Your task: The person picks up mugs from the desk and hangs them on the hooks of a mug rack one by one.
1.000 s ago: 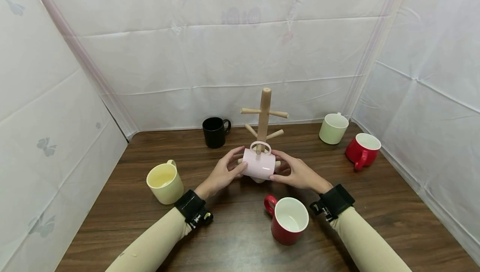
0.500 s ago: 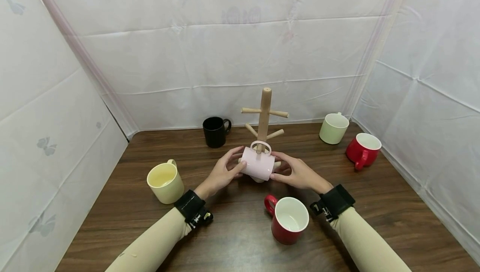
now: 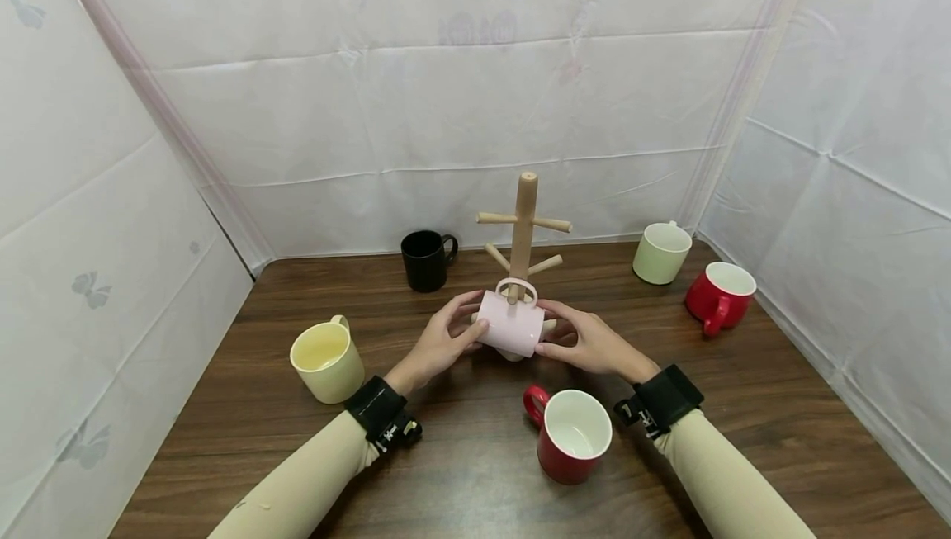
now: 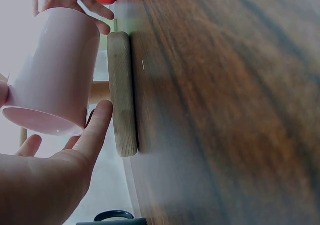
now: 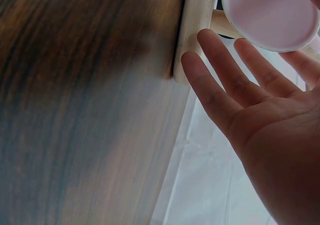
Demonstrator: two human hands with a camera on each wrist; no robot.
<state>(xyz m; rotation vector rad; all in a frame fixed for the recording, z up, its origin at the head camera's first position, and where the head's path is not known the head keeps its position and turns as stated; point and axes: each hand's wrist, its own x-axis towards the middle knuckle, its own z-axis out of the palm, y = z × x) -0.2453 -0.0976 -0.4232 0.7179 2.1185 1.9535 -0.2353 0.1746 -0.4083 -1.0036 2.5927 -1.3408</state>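
A pale pink mug [image 3: 513, 326] lies sideways, slightly tilted, its handle looped up around a low front peg of a wooden mug tree [image 3: 523, 246]. My left hand [image 3: 437, 347] holds the mug's left end, thumb on the front edge and fingers behind. At the other end, my right hand [image 3: 594, 347] holds it between thumb and index finger. In the left wrist view the pink mug [image 4: 60, 60] is above the tree's wooden base [image 4: 122, 95]. The right wrist view shows the mug's round end [image 5: 272, 15], with the other fingers of my right hand [image 5: 280, 120] spread beside the base.
A red mug [image 3: 557, 460] stands close in front. The yellow mug [image 3: 338, 374] is left, the black mug [image 3: 425, 265] behind left. A pale green mug [image 3: 657, 262] and another red mug [image 3: 706, 300] stand far right. White sheeting [image 3: 461, 118] encloses the wooden table [image 3: 245, 374].
The pink mug has tilted slightly, its left end higher and its right end a little lower than one second ago. Both hands have stayed nearly still around it.
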